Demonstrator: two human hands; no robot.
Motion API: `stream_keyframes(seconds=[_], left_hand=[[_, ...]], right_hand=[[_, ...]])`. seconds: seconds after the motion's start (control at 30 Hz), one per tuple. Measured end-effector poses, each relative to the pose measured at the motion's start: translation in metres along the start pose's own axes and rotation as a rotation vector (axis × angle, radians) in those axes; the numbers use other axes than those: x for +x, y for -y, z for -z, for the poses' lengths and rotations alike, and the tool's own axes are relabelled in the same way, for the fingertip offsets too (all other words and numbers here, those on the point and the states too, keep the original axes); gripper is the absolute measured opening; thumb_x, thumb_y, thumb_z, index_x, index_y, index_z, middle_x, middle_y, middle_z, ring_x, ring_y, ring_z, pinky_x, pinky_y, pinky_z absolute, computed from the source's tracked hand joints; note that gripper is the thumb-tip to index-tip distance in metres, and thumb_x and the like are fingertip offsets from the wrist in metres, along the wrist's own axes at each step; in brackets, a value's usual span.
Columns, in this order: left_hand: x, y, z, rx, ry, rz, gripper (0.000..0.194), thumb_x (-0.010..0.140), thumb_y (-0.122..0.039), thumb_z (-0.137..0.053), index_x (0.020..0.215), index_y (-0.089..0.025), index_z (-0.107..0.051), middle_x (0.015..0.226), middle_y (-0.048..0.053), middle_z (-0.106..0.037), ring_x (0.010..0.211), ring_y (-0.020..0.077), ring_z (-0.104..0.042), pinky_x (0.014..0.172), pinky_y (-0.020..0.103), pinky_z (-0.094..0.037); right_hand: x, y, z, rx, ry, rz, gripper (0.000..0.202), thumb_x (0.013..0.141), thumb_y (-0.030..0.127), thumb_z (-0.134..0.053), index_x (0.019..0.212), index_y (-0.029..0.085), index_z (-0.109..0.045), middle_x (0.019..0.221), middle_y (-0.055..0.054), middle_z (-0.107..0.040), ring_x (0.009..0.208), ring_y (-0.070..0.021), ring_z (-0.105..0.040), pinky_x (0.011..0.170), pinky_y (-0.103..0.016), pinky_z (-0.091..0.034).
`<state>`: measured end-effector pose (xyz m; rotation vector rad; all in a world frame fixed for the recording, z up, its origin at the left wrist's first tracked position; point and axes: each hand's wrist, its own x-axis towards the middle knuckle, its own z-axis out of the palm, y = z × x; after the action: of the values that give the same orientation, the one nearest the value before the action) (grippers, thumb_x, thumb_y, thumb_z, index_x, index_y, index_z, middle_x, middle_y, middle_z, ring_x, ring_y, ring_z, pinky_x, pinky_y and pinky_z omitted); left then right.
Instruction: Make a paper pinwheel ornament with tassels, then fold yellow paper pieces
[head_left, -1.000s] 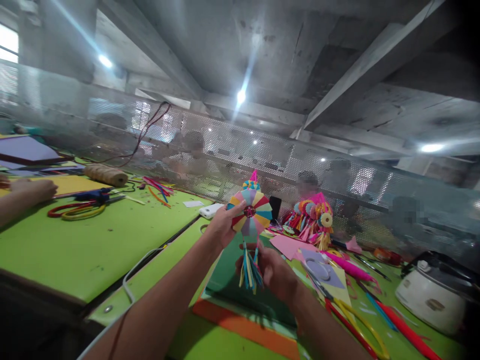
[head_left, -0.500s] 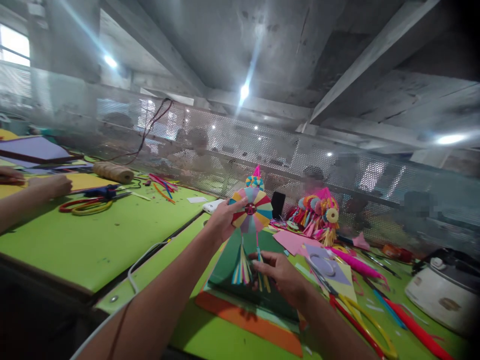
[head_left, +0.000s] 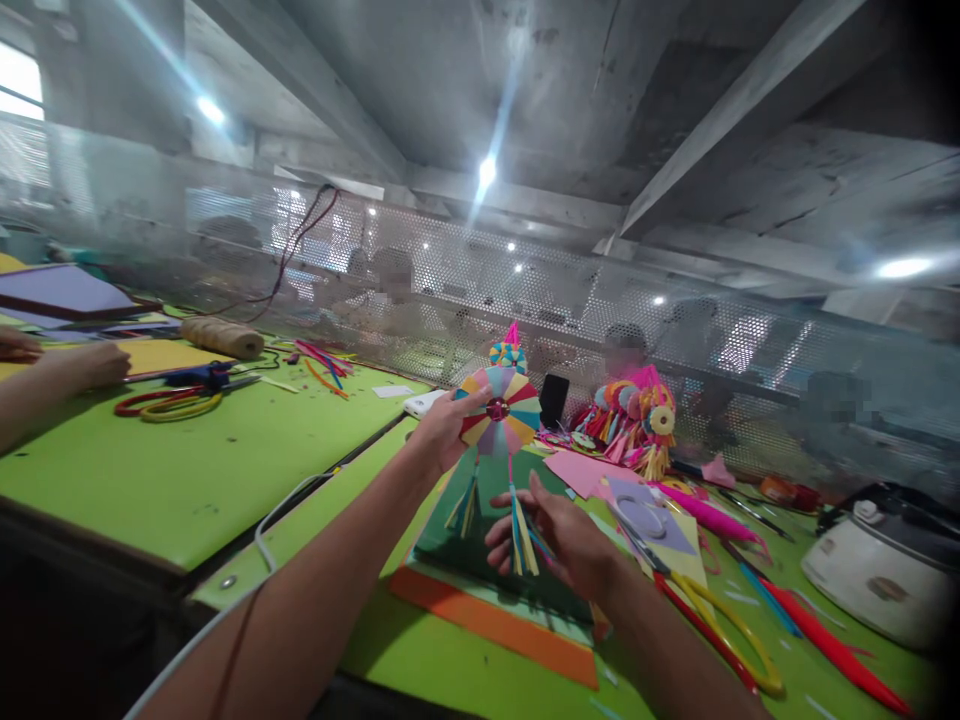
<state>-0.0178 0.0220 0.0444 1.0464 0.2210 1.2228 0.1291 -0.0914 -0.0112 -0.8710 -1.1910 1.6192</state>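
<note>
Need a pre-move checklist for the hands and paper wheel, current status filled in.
1. Left hand grips paper wheel by its edge: ok.
2. Right hand at right tassel: ok, fingers spread behind it.
3. Right tassel firmly held: cannot tell; contact isn't clear.
4. Left tassel free: ok, hangs apart from the right hand.
5. Scissors well away from right forearm: not ok, handles lie right alongside it.
6. Co-worker's nearer hand out of the way: ok, far left by yellow paper.
</note>
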Motion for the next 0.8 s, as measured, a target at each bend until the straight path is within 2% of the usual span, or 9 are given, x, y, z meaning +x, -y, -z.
stream_keyframes(seconds=[0.1, 0.23, 0.43, 0.6, 0.7, 0.8], left_hand=[[0.000, -0.001, 0.000, -0.007, 0.006, 0.004, 0.027, 0.073, -0.021, -0.068, 0.098, -0.009, -0.066, 0.089, 0.011, -0.072, 0.074, 0.0215, -0.069, 0.069, 0.030, -0.057], [-0.001, -0.004, -0.002, -0.028, -0.009, 0.047, 0.024, 0.075, -0.019, -0.066, 0.095, -0.008, -0.066, 0.085, 0.012, -0.072, 0.071, 0.0210, -0.069, 0.067, 0.030, -0.057], [-0.011, -0.022, -0.018, -0.058, -0.086, 0.177, 0.010, 0.080, -0.014, -0.056, 0.083, -0.007, -0.063, 0.070, 0.011, -0.070, 0.056, 0.0179, -0.066, 0.056, 0.027, -0.056], [-0.022, -0.037, -0.030, -0.072, -0.108, 0.219, 0.012, 0.083, -0.012, -0.050, 0.086, -0.008, -0.062, 0.064, 0.008, -0.068, 0.049, 0.0176, -0.064, 0.048, 0.027, -0.054], [-0.018, -0.032, -0.026, -0.057, -0.084, 0.252, 0.013, 0.084, -0.015, -0.050, 0.088, -0.009, -0.061, 0.066, 0.008, -0.068, 0.052, 0.0185, -0.065, 0.051, 0.029, -0.055], [-0.005, -0.010, -0.013, -0.015, -0.106, 0.345, 0.013, 0.085, -0.016, -0.049, 0.089, -0.010, -0.060, 0.067, 0.007, -0.068, 0.055, 0.0180, -0.066, 0.058, 0.031, -0.056]], right_hand=[[0.002, -0.003, 0.002, 0.045, -0.019, -0.015, 0.058, 0.087, 0.062, -0.035, 0.105, 0.011, -0.055, 0.078, -0.013, -0.069, 0.066, -0.0221, -0.068, 0.061, -0.034, -0.051], [0.003, -0.005, 0.003, 0.071, -0.033, -0.015, 0.056, 0.089, 0.059, -0.034, 0.112, 0.011, -0.051, 0.076, -0.012, -0.069, 0.062, -0.0210, -0.067, 0.058, -0.033, -0.051], [-0.004, 0.004, -0.002, 0.053, -0.004, -0.020, 0.052, 0.091, 0.054, -0.034, 0.110, 0.008, -0.050, 0.076, -0.013, -0.068, 0.060, -0.0207, -0.067, 0.054, -0.030, -0.050], [-0.024, 0.000, -0.002, -0.049, 0.031, 0.050, 0.037, 0.088, 0.042, -0.050, 0.106, 0.009, -0.052, 0.073, -0.010, -0.067, 0.057, -0.0179, -0.065, 0.052, -0.028, -0.049], [-0.031, -0.004, -0.001, -0.062, 0.072, 0.050, 0.034, 0.084, 0.035, -0.058, 0.105, 0.010, -0.052, 0.072, -0.009, -0.067, 0.058, -0.0176, -0.066, 0.054, -0.028, -0.049], [-0.027, -0.011, 0.002, -0.055, 0.070, 0.020, 0.036, 0.083, 0.036, -0.060, 0.105, 0.009, -0.052, 0.071, -0.009, -0.067, 0.058, -0.0178, -0.066, 0.054, -0.028, -0.049]])
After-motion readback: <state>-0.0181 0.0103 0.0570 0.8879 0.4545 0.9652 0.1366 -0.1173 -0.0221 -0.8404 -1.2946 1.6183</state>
